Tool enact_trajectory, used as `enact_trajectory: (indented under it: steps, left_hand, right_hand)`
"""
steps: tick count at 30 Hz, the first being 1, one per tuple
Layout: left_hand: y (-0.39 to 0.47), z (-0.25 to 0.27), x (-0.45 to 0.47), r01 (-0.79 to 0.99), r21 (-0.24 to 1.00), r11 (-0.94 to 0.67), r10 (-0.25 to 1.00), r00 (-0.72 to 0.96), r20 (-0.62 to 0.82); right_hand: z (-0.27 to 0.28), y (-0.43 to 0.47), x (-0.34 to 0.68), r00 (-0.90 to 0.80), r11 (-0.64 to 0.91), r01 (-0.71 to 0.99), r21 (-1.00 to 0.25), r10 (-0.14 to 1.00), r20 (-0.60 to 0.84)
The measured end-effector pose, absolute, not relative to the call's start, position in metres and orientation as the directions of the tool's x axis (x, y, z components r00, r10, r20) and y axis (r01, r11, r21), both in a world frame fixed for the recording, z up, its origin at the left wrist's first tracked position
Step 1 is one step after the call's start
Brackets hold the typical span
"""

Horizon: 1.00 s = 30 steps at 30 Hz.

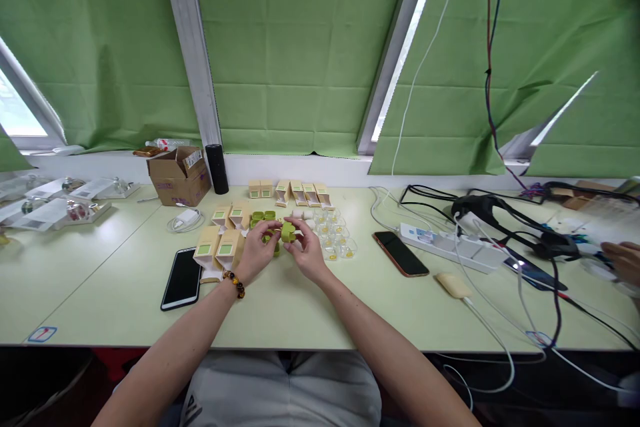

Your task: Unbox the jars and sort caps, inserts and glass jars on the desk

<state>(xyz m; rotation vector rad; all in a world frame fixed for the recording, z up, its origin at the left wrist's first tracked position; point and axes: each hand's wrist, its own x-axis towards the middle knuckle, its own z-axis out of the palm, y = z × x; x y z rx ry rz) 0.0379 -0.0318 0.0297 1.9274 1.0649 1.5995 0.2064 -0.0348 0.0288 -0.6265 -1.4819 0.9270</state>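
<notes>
Over the middle of the table, my right hand (309, 255) pinches a small green case (288, 233) between thumb and fingers. My left hand (256, 252), with a beaded bracelet on its wrist, is closed at the left side of that case. Its fingertips curl around green plastic, partly hidden by the fingers. More small green cases (263, 216) stand just beyond my hands. Clear plastic cups (338, 230) with yellow bits inside sit in rows to the right. Beside my left hand are kraft-coloured boxes with green labels (230, 248), their flaps open.
A black phone (181, 279) lies front left, and another phone (401, 253) lies right. Further right are a power strip (453, 247), cables and a black headset (493, 210). A cardboard box (180, 177) and black cylinder (217, 169) stand behind. Someone else's hand (623, 260) shows far right.
</notes>
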Motion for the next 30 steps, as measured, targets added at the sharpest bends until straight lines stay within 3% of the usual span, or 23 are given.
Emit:
enact_trajectory:
  steps: [5,10,17,24,30]
  left_hand:
    - [-0.036,0.036,0.033,0.218,0.735,-0.642,0.758,0.034,0.652]
    - [-0.032,0.034,0.029,0.251,0.726,-0.64,0.748,-0.013,0.664]
    - [-0.034,0.035,0.031,0.331,0.663,-0.672,0.702,-0.002,0.712]
    - [-0.041,0.038,0.039,0.287,0.667,-0.688,0.709,0.066,0.702]
    - [-0.04,0.04,0.036,0.37,0.589,-0.718,0.651,0.058,0.757]
  right_hand:
    - [0.027,-0.024,0.211,-0.234,0.228,-0.501,-0.835,0.893,0.384]
    - [0.033,-0.023,0.217,-0.347,0.045,-0.647,-0.761,0.871,0.347]
    - [0.032,-0.023,0.217,-0.34,0.017,-0.677,-0.736,0.879,0.334]
    - [0.022,-0.022,0.21,-0.174,0.219,-0.479,-0.85,0.926,0.337]
    - [0.024,-0.026,0.207,-0.207,0.26,-0.426,-0.867,0.904,0.373]
